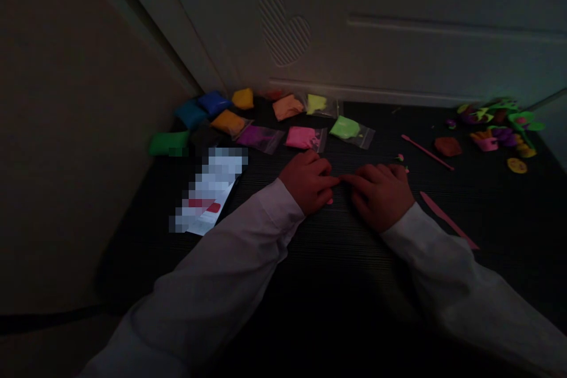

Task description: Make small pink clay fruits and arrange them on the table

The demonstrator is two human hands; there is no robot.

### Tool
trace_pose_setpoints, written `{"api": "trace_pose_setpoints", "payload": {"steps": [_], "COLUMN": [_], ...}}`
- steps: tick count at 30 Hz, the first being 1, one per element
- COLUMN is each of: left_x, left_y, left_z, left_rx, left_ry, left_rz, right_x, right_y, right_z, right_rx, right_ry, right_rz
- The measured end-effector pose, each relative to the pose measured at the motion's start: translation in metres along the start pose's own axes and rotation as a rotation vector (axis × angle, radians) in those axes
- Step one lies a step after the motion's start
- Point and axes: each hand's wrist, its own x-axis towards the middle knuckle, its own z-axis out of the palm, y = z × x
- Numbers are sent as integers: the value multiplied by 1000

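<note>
In the dim light, my left hand (pixel 306 183) is closed, its fingers curled and one fingertip reaching right. My right hand (pixel 380 195) is curled too, with its forefinger pointing left so that both fingertips meet just above the dark table (pixel 336 242). Anything pinched there is too small and dark to name. A small pink piece of clay (pixel 330 201) lies just below my left fingers. Behind my right hand sit tiny pink-and-green clay bits (pixel 399 157). A pink plastic modelling knife (pixel 449 221) rests right of my right wrist.
Bags of coloured clay, such as pink (pixel 303 137), light green (pixel 352 130) and purple (pixel 259 137), line the back. A lit phone (pixel 212 192) lies left. Rightward are a thin pink modelling stick (pixel 427 152), a reddish-brown lump (pixel 447 146) and several finished clay figures (pixel 505 130).
</note>
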Motion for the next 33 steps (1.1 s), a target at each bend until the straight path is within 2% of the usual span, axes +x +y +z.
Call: {"api": "trace_pose_setpoints", "payload": {"steps": [8, 13, 22, 33], "left_x": [0, 0, -2, 0], "left_y": [-1, -1, -3, -2], "left_z": [-1, -1, 1, 1], "left_rx": [-2, 0, -8, -12], "left_ry": [11, 21, 90, 57], "left_rz": [23, 26, 16, -4], "right_x": [0, 0, -1, 0], "right_y": [-2, -2, -1, 0], "right_z": [1, 1, 1, 1], "right_rx": [-7, -36, 13, 39], "right_ry": [67, 51, 98, 89], "right_rz": [28, 17, 34, 22]}}
